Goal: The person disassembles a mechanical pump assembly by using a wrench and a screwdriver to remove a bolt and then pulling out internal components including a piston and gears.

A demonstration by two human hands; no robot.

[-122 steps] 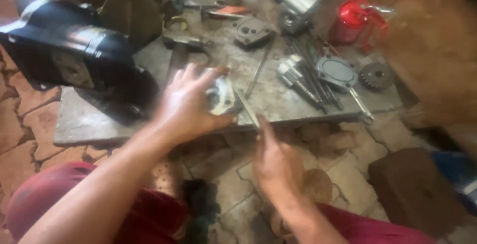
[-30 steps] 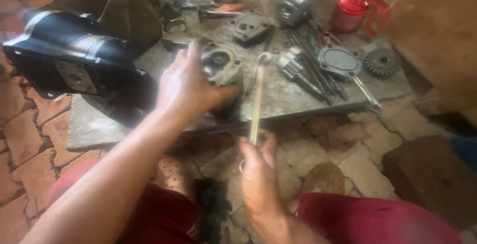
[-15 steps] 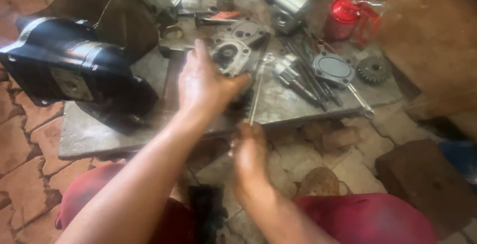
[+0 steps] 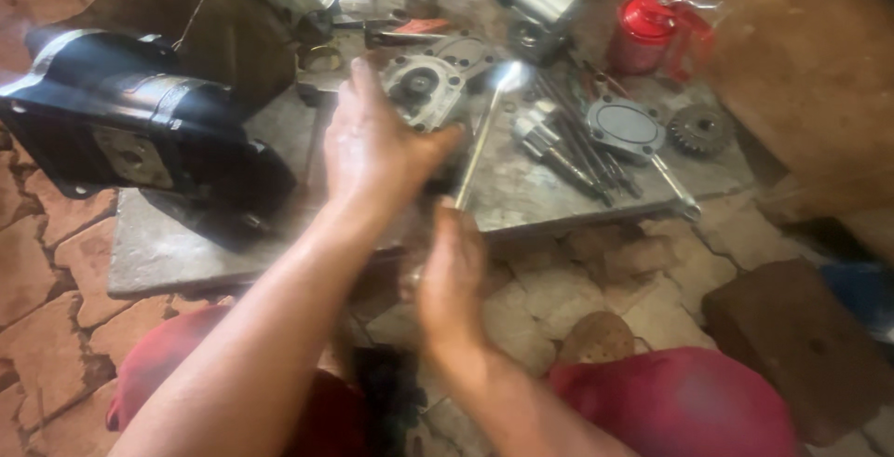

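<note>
Since approx. 1 s ago the long thin silver metal rod (image 4: 480,145) has been raised and tilted, tip now beside the round grey cast-metal housing (image 4: 424,89); work is judged at the fitting stage. Nearest, the right hand (image 4: 452,280) is clenched on the rod's lower end. Further off, the left hand (image 4: 372,154) is wrapped under the housing, fingers (image 4: 438,145) cupping its lower edge, above the grey slab (image 4: 186,243)

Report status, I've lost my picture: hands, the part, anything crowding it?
Left hand grips the metal housing above the slab. Right hand holds a long wrench, head by the housing. Loose sockets and a gear lie close right.
</note>
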